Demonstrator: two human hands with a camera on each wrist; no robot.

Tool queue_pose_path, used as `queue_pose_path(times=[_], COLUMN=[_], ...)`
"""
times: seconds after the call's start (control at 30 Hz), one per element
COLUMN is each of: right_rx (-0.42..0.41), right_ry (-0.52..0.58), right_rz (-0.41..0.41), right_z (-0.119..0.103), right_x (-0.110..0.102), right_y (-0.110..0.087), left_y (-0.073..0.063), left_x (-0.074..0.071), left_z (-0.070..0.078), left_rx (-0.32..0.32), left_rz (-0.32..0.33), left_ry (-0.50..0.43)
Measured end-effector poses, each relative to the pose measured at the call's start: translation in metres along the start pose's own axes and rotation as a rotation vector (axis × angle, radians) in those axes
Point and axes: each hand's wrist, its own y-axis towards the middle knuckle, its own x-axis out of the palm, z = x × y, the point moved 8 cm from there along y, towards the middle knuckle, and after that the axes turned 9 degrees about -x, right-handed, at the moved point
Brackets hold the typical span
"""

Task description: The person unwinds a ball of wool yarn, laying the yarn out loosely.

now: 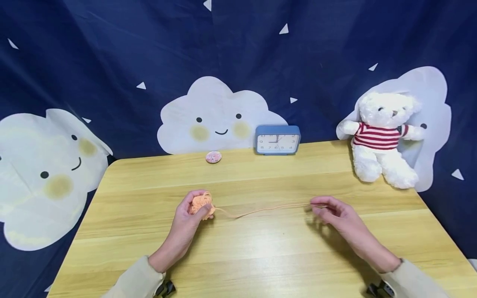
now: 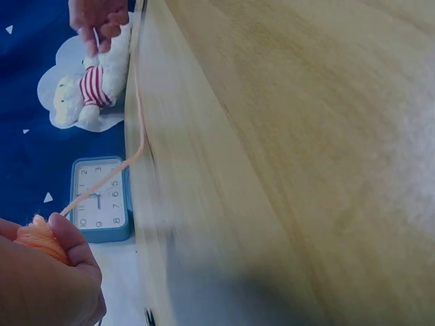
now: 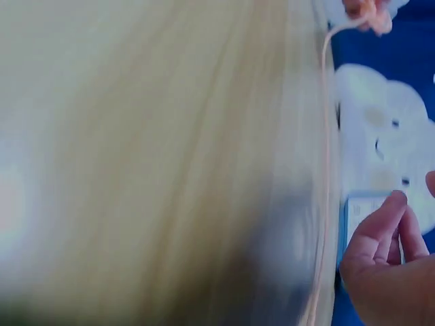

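In the head view, my left hand (image 1: 189,212) grips a small peach-orange ball of yarn (image 1: 201,203), thumb pressed over its front. From the ball a single strand (image 1: 268,209) runs right across the table to below my right hand (image 1: 340,213). Both wrist views show that strand passing beside the right hand rather than up to its fingertips. The right hand hovers over the table with loosely bent fingers (image 3: 380,217). In the left wrist view the ball (image 2: 42,239) sits between thumb and fingers, partly hidden by the hand.
At the back of the wooden table (image 1: 141,182) stands a blue clock (image 1: 277,140), with a round pink badge (image 1: 213,157) left of it. A white teddy bear (image 1: 385,140) in a striped shirt sits at the back right. Behind hangs a navy cloth (image 1: 238,45) with clouds.
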Motion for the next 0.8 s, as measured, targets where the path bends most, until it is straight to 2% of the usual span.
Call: queue_pose_path(times=[0.23,0.37,0.63,0.8], right_rx=[0.012,0.024,0.049,0.050], right_ry=[0.074,0.134,0.221,0.264], right_rz=[-0.171,-0.242,-0.274,-0.322], right_z=[-0.008,-0.007,-0.003,-0.004], right_x=[0.070,0.100,0.136,0.157], right_y=[0.024,0.034,0.047,0.050], left_y=[-0.001,-0.002,-0.003,-0.004], left_x=[0.003,0.005,0.008,0.009], left_z=[0.002,0.002,0.003,0.003], left_rx=[0.014,0.019,0.010,0.008], left_rz=[-0.015,-0.037,-0.046,-0.045], left_ry=[-0.017,-0.026,-0.019,-0.025])
